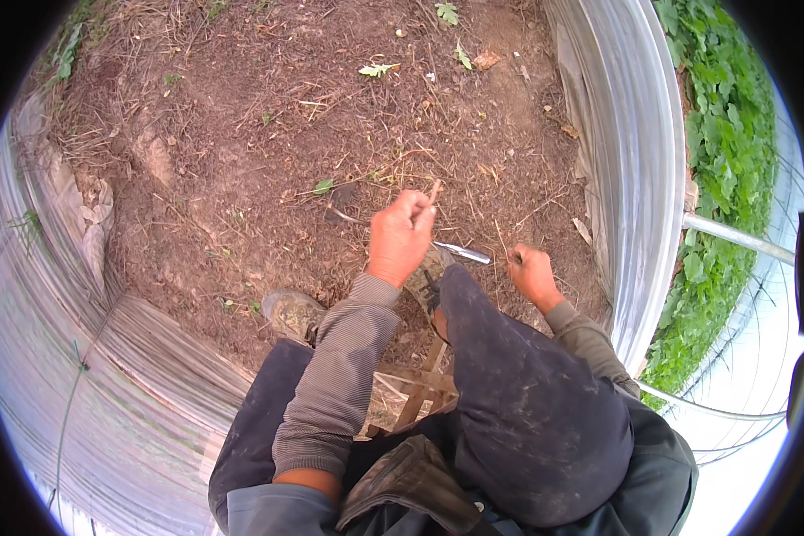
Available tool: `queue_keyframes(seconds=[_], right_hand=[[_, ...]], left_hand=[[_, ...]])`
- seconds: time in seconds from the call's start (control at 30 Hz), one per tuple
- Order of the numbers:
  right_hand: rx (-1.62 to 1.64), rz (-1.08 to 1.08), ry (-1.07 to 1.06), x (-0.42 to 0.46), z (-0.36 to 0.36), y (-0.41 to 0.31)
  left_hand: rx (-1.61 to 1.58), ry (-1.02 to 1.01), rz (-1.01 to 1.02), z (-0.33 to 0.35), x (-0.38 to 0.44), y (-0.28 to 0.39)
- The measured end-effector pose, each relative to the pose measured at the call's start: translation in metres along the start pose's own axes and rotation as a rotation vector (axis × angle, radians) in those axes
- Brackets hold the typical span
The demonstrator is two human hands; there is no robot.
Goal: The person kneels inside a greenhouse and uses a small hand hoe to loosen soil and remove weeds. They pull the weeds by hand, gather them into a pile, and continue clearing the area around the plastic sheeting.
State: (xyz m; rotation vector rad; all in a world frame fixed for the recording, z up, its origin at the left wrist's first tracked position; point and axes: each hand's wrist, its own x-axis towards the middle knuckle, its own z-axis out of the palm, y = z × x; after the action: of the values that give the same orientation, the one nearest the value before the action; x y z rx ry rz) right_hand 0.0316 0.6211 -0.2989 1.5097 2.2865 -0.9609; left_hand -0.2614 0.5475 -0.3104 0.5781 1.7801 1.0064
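My left hand (400,236) is raised over the soil, pinching a short tan stick (435,191) between thumb and forefinger. Beneath it lies a hand tool with a dark flat blade (341,199), a thin curved shank and a shiny metal handle (467,252); its middle is hidden by my hand. To the right, beyond my right knee, my right hand (534,276) has its fingers curled in. A thin dry stalk (500,236) reaches its fingertips, but whether they grip it cannot be told. Both hands are bare, with long sleeves above.
Brown soil (241,134) with straw and loose leaves (378,70) spreads ahead. Plastic sheeting (633,134) rises at right, more sheeting (120,388) at left. Green plants (723,134) grow beyond a metal pipe (737,238). My patterned shoes (293,312) flank a wooden frame (415,388).
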Motion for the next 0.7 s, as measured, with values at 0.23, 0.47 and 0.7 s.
queue_keyframes(seconds=[0.23,0.47,0.7], right_hand=[[0.861,0.452,-0.151,0.008,-0.006,-0.02],[0.679,0.131,-0.059,0.013,0.004,-0.049],[0.072,0.115,-0.415,-0.106,-0.002,0.081]], left_hand=[[0.126,-0.285,0.144,0.089,-0.037,-0.003],[-0.227,-0.394,0.085,0.085,-0.047,-0.019],[-0.032,-0.336,-0.296,0.026,-0.051,-0.063]])
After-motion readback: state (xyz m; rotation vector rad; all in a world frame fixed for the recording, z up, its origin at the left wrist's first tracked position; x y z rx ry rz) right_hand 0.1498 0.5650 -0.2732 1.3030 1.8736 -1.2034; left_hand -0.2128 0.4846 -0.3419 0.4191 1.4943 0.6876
